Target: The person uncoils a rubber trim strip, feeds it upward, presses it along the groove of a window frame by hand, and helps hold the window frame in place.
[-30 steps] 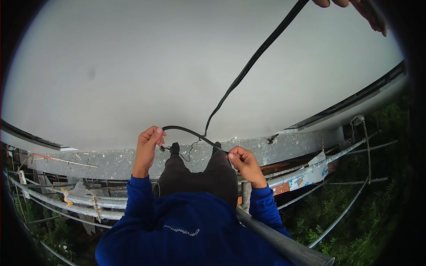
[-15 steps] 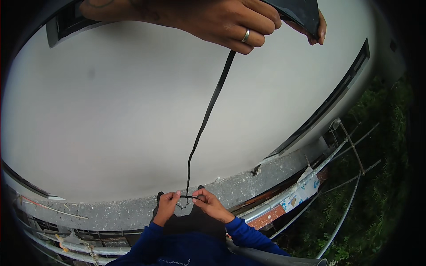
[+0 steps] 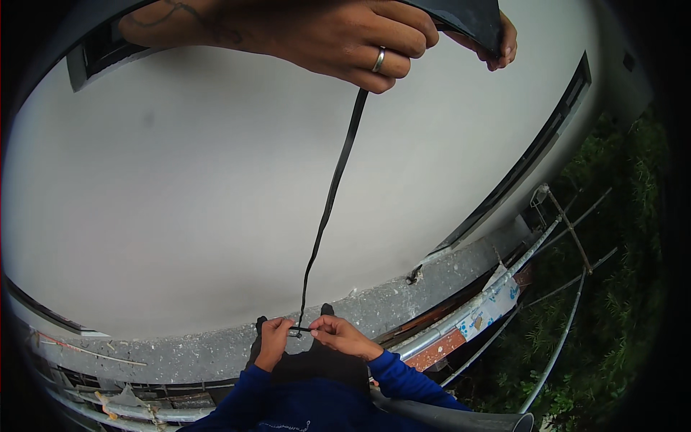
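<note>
Drawing closer together than a second ago, the person's bare left hand (image 3: 272,344) and bare right hand (image 3: 344,337) pinch a thin black flexible cord (image 3: 302,330), leaving only a short span between grips.

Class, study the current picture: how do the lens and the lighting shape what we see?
In the head view, fisheye distortion bows the concrete ledge and the rim fades to black; also in the head view, soft light leaves the pale wall largely free of hard shadows, the black strip contrasts strongly, and the foliage looks dim.
</note>
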Available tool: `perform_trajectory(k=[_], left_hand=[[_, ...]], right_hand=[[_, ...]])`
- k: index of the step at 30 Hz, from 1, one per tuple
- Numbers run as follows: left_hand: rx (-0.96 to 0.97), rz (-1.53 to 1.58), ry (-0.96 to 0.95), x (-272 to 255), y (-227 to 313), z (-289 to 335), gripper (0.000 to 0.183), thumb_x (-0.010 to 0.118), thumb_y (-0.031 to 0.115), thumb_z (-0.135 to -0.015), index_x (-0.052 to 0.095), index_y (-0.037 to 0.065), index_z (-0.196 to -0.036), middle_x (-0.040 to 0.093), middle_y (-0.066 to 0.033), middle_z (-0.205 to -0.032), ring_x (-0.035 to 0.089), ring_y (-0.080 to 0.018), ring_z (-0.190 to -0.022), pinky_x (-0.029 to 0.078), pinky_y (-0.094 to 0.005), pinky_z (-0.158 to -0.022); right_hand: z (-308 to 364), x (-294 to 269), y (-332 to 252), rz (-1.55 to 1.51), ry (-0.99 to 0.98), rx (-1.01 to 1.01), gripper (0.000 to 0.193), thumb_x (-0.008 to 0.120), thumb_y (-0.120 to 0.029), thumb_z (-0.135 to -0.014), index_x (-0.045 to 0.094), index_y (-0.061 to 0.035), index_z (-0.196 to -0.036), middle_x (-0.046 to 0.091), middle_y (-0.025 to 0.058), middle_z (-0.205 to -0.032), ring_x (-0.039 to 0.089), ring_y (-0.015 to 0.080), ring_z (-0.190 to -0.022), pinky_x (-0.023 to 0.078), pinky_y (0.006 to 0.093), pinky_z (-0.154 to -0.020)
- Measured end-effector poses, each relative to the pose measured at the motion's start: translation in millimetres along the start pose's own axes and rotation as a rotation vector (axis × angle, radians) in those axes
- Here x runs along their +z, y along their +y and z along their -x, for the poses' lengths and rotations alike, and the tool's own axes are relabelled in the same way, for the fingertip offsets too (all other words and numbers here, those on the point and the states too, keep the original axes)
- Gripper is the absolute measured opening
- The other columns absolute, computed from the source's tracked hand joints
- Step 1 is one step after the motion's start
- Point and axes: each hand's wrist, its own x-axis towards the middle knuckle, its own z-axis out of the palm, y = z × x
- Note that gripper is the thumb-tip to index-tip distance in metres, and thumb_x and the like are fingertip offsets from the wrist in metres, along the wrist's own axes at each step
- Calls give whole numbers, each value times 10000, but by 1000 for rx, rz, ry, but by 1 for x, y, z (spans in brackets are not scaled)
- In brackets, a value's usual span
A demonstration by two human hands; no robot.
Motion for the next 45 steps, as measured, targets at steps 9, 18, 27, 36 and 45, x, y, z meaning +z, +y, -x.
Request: perform_trajectory(k=[9, 18, 27, 36, 45], left_hand=[[321, 1, 402, -36, 58, -40, 181, 655, 98, -869, 546, 55, -732, 422, 80, -527, 325, -14, -508, 236, -241, -474], [473, 15, 468, -64, 142, -55, 353, 681, 165, -922, 512, 69, -628, 406, 94, -548, 280, -2, -523, 189, -234, -484], [190, -144, 216, -21, 32, -12, 232, 757, 159, -815, 597, 30, -923, 576, -21, -637, 504, -90, -560, 393, -267, -518], [-92, -720, -514, 0, -64, 2, 621, 592, 601, -866, 699, -7, -798, 665, -185, -768, 642, -296, -731, 485, -410, -685], [-45, -603, -410, -8, -128, -15, 596, 609, 548, -854, 699, -40, -812, 669, -221, -728, 654, -360, -704, 492, -429, -685]], right_hand=[[52, -39, -44, 240, -178, -55, 542, 701, -342, -915, 527, -17, -1313, 580, 162, -1262, 531, 268, -1231, 425, 379, -1014], [159, -34, -168, 50, -926, -979, 457, 614, -457, -945, 732, -21, -1012, 695, 163, -929, 677, 324, -803, 533, 436, -711], [150, -18, -170, 123, -703, -876, 431, 600, -428, -955, 727, -18, -991, 693, 173, -917, 674, 318, -783, 532, 431, -685], [131, -2, -171, 103, -630, -800, 407, 607, -400, -953, 715, -9, -988, 687, 173, -904, 670, 323, -767, 530, 432, -670], [130, -6, -161, 98, -564, -766, 384, 613, -372, -951, 704, 0, -985, 681, 173, -891, 667, 328, -751, 529, 432, -654]])
